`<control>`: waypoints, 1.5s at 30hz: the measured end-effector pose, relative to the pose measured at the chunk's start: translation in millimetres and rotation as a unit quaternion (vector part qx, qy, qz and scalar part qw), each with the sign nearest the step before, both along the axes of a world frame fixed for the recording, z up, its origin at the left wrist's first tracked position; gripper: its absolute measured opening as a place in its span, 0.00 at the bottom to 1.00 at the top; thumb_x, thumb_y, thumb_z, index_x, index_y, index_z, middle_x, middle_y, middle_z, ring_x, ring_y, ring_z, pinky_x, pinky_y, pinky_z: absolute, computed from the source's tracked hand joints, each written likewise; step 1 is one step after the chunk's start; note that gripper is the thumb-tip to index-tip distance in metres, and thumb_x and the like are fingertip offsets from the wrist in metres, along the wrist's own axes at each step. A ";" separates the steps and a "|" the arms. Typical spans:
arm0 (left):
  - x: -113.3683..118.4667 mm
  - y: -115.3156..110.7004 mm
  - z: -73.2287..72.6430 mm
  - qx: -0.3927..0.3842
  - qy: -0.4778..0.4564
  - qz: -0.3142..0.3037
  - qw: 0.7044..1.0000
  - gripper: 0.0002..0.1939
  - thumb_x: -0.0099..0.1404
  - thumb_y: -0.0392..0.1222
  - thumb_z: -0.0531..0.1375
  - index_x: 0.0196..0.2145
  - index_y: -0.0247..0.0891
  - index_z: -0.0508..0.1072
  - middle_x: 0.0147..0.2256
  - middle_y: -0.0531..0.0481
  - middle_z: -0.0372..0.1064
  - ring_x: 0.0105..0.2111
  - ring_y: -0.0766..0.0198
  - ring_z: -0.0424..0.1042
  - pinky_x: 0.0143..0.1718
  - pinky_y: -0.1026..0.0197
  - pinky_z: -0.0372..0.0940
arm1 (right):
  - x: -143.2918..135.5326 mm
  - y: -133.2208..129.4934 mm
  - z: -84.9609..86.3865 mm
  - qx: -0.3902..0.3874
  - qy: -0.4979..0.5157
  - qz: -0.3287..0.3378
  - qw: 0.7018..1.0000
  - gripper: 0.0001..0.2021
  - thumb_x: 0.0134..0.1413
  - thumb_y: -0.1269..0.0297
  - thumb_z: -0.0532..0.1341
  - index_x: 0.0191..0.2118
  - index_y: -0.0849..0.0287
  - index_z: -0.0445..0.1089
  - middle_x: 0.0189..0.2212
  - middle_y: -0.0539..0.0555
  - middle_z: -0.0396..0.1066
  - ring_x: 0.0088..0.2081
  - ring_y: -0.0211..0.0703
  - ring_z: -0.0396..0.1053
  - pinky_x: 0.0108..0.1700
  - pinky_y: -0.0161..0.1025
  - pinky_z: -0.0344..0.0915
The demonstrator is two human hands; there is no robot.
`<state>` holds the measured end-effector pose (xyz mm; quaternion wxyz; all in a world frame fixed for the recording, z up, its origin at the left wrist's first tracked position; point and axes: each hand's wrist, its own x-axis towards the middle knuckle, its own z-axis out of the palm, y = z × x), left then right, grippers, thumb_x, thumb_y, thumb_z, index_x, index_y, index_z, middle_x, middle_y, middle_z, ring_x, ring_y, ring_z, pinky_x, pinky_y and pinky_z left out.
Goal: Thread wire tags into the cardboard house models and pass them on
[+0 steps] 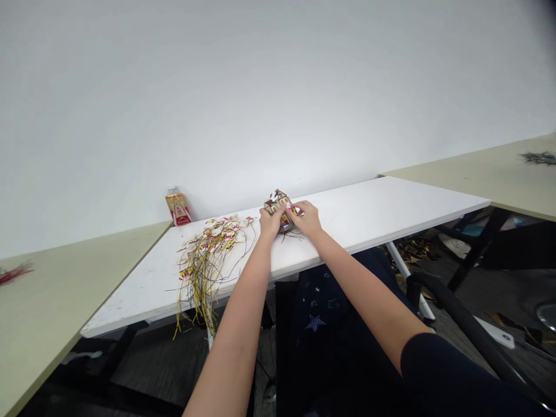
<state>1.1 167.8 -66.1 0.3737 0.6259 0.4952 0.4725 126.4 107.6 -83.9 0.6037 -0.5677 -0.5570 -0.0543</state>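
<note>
A small model house [282, 201] with cream walls and a brown-trimmed roof is held just above the white table. My left hand [271, 222] is closed around its left side, thumb against the front. At the front right, the fingers of my right hand [306, 218] pinch a small red-and-white striped piece [290, 207] against the house. Thin dark wires hang below the house onto the table. Left of my hands lies a tangled heap of wired pieces [217, 240], with red-and-white stripes and black and yellow strands, partly hanging over the front edge.
A red and gold carton [178, 207] stands by the wall at the back left. Cream tables [47, 289] adjoin the white table [347, 211] on both sides, with a grey bundle [539, 158] at right and red strands [15, 273] at left. A chair armrest [460, 324] is low right.
</note>
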 end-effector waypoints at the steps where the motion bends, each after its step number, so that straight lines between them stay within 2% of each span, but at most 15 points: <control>1: 0.1 0.6 -0.3 0.001 -0.001 0.003 1.000 0.30 0.52 0.64 0.67 0.41 0.41 0.61 0.49 0.39 0.72 0.50 0.51 0.73 0.52 0.52 0.65 | -0.6 -0.9 0.3 0.000 -0.001 0.000 1.000 0.10 0.52 0.60 0.65 0.38 0.58 0.77 0.37 0.56 0.73 0.30 0.40 0.67 0.41 0.41 0.70; 7: -0.7 -0.3 1.0 0.001 -0.003 0.025 1.000 0.29 0.52 0.62 0.67 0.40 0.41 0.62 0.48 0.39 0.72 0.50 0.51 0.73 0.51 0.53 0.65 | -3.4 -4.2 0.8 0.008 -0.010 0.011 1.000 0.09 0.53 0.62 0.65 0.39 0.59 0.76 0.39 0.56 0.72 0.32 0.40 0.70 0.42 0.39 0.70; 12: -1.4 -4.3 4.5 -0.007 0.002 0.029 1.000 0.29 0.52 0.63 0.67 0.41 0.41 0.63 0.48 0.39 0.73 0.51 0.51 0.72 0.51 0.53 0.65 | -3.2 -4.1 0.0 -0.012 -0.016 -0.027 0.999 0.08 0.52 0.59 0.66 0.36 0.57 0.75 0.39 0.54 0.71 0.31 0.39 0.69 0.46 0.42 0.68; 18: -0.6 -4.3 3.3 0.007 0.001 0.023 1.000 0.35 0.45 0.63 0.71 0.42 0.41 0.63 0.49 0.39 0.72 0.50 0.51 0.73 0.51 0.52 0.65 | -1.2 -4.5 -0.3 -0.025 -0.029 -0.043 0.998 0.10 0.54 0.57 0.66 0.37 0.56 0.76 0.38 0.53 0.72 0.31 0.39 0.68 0.44 0.41 0.66; 29: -0.6 -3.8 3.5 0.003 0.007 0.028 1.000 0.35 0.43 0.62 0.72 0.41 0.41 0.62 0.48 0.39 0.72 0.50 0.51 0.73 0.51 0.52 0.65 | -1.7 -6.4 0.9 -0.026 -0.030 -0.036 0.999 0.10 0.55 0.57 0.65 0.38 0.56 0.77 0.39 0.54 0.73 0.32 0.40 0.68 0.43 0.40 0.66; 40: 0.4 2.6 -3.2 0.005 -0.006 0.026 1.000 0.37 0.43 0.62 0.72 0.42 0.41 0.62 0.48 0.40 0.73 0.49 0.51 0.73 0.50 0.53 0.65 | 0.6 -1.9 -3.9 -0.018 -0.030 -0.029 0.999 0.11 0.53 0.58 0.65 0.40 0.56 0.77 0.39 0.53 0.72 0.32 0.40 0.68 0.43 0.39 0.67; 45: -0.5 1.2 -1.5 0.003 -0.014 0.031 0.999 0.36 0.44 0.61 0.72 0.41 0.40 0.63 0.48 0.39 0.73 0.48 0.50 0.73 0.49 0.53 0.66 | 2.4 0.3 -6.4 -0.016 -0.041 -0.024 0.999 0.10 0.55 0.62 0.64 0.42 0.57 0.78 0.38 0.54 0.73 0.34 0.41 0.70 0.43 0.39 0.67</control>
